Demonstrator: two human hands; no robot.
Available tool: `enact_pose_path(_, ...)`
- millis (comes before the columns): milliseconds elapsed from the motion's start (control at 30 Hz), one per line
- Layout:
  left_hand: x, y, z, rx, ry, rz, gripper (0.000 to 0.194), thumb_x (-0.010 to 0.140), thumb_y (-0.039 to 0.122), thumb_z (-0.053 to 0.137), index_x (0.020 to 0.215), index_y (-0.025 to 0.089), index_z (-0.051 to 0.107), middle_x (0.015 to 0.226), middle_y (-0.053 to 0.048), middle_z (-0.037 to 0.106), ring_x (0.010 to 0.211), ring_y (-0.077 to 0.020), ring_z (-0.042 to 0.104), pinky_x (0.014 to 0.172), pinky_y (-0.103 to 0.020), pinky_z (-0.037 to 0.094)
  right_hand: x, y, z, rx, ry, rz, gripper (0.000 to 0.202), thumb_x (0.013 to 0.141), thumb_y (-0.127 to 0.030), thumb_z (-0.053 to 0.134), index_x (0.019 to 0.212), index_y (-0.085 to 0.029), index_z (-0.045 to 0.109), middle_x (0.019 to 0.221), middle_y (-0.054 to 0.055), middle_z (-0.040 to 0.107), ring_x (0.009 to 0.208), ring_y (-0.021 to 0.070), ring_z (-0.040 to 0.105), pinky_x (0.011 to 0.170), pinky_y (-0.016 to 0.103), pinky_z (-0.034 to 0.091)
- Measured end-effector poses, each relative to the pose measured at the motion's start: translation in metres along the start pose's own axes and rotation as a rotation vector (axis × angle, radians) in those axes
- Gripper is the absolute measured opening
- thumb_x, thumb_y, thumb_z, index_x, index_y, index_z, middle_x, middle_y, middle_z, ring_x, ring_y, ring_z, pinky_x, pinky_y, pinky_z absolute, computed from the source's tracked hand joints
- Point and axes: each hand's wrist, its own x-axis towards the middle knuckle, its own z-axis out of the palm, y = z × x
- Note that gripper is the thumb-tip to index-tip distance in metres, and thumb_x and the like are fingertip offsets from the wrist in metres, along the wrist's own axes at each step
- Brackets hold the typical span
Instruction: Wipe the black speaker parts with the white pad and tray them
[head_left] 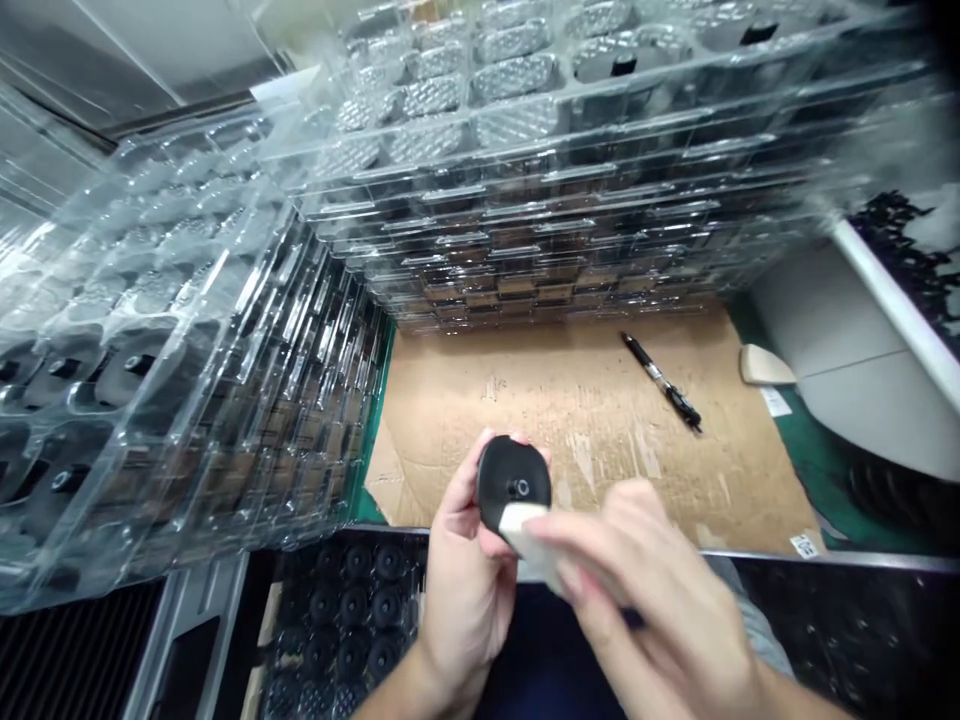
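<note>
A round black part point(501, 468) with a small raised hub faces up near the front edge of the cardboard. The fingers of my left hand point(466, 570) are wrapped round its rim from below and the left. My right hand point(652, 580), slightly blurred, pinches a whitish flat piece point(536, 545). One end of that piece lies against the lower edge of the black part; its material is not clear.
Tall stacks of clear plastic trays stand at the back point(525, 190) and left point(150, 380). A black pen point(660, 380) lies on the cardboard point(480, 360). Beyond it are a beige block point(765, 366) and a grey-white bin point(847, 340). More black discs point(352, 605) sit low at the front left.
</note>
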Motion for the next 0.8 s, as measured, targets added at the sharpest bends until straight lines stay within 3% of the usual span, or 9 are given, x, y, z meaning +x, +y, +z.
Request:
enact_pose_path(167,-0.009,0.003,0.001,0.039,-0.096,-0.023,0.045,0.062,0.034,0.075,0.105,0.027,0.064,0.105,-0.001,0.068,0.101,-0.0214,0.060,0.094,-0.030,0.046,-0.002,0.001,-0.002,-0.013,0.118,-0.030,0.031,0.084,-0.008,0.048,0.114,-0.014,0.052,0.106,0.005,0.062,0.085,0.0167,0.055,0.079,0.034,0.039)
enact_pose_path(267,-0.012,0.003,0.000,0.023,-0.144,-0.051,0.054,0.060,0.032,0.076,0.111,0.030,0.060,0.115,0.001,0.064,0.102,-0.0199,0.061,0.093,-0.027,0.046,-0.012,-0.001,-0.004,0.074,0.126,-0.040,0.031,0.082,-0.005,0.048,0.110,-0.015,0.054,0.097,0.003,0.065,0.076,0.0143,0.056,0.074,0.031,0.040)
enact_pose_path(400,-0.013,-0.003,0.011,0.059,-0.185,-0.067,0.039,0.066,0.024,0.073,0.104,0.025,0.064,0.105,-0.002,0.068,0.101,-0.0186,0.061,0.091,-0.025,0.047,-0.006,-0.002,-0.011,-0.024,0.193,-0.039,0.031,0.083,-0.007,0.046,0.113,-0.013,0.052,0.102,0.006,0.062,0.080,0.0169,0.055,0.075,0.033,0.040)
enact_pose_path(500,-0.014,-0.002,0.016,0.027,-0.215,-0.078,0.039,0.064,0.027,0.074,0.102,0.025,0.065,0.104,-0.002,0.069,0.098,-0.0191,0.062,0.091,-0.028,0.047,-0.011,-0.004,-0.019,-0.015,0.164,-0.025,0.029,0.085,-0.011,0.048,0.113,-0.017,0.054,0.096,0.004,0.064,0.077,0.0166,0.055,0.075,0.033,0.040)
enact_pose_path(667,-0.014,0.003,0.012,-0.030,-0.345,-0.127,0.059,0.056,0.031,0.078,0.112,0.026,0.059,0.113,-0.003,0.065,0.102,-0.0204,0.061,0.092,-0.029,0.046,-0.050,0.002,-0.042,-0.075,-0.001,0.090,0.030,0.085,-0.008,0.047,0.112,-0.019,0.056,0.079,0.001,0.059,0.065,0.0128,0.052,0.062,0.028,0.041)
enact_pose_path(800,-0.015,-0.005,0.018,-0.037,-0.313,-0.308,0.056,0.053,0.035,0.080,0.105,0.025,0.064,0.103,-0.003,0.069,0.101,-0.0196,0.061,0.091,-0.027,0.045,-0.038,0.003,-0.062,-0.161,0.001,-0.008,0.030,0.087,-0.017,0.050,0.116,-0.025,0.058,0.079,0.002,0.058,0.069,0.0148,0.054,0.063,0.028,0.043)
